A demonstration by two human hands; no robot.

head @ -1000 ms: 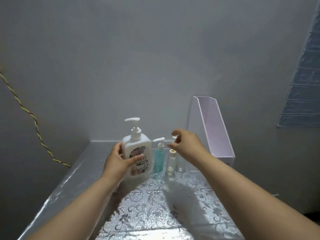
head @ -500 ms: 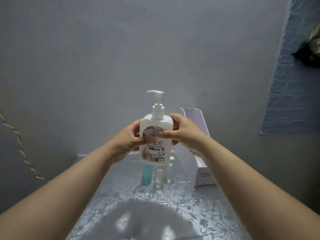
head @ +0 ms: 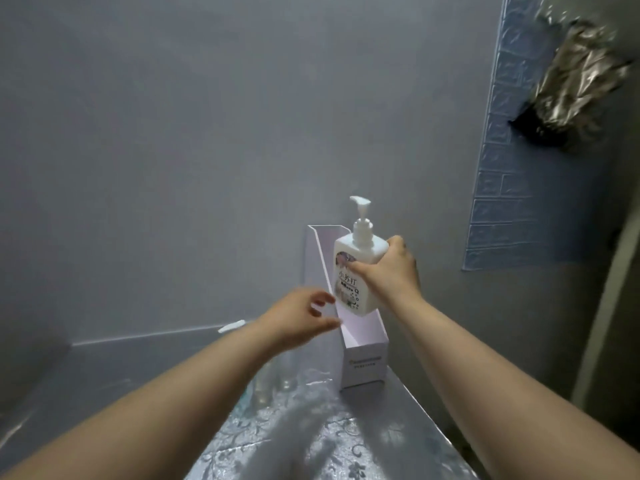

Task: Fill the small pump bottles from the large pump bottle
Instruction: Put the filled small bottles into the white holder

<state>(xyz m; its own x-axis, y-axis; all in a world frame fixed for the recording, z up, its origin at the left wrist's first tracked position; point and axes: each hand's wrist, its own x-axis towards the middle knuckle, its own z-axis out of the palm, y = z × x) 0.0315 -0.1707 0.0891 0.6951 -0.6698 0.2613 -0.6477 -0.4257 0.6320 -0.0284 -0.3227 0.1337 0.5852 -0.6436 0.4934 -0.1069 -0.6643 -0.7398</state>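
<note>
My right hand (head: 388,271) grips the large white pump bottle (head: 356,261) by its side and holds it upright over the open white box (head: 363,355). The bottle's base sits inside the box's top opening. My left hand (head: 301,317) hovers just left of the box with fingers loosely spread, holding nothing. The small clear pump bottles (head: 273,379) stand on the table below my left forearm, mostly hidden by it. A white pump head (head: 231,326) pokes out behind my left wrist.
The table (head: 363,445) has a shiny floral-patterned cover and meets a grey wall at the back. Blue brick-pattern panelling (head: 512,188) and a crumpled dark foil bag (head: 581,88) are on the right wall.
The large bottle moved right from between both hands to above the white box. My left hand let go of it; my right hand alone carries it. The view swung right.
</note>
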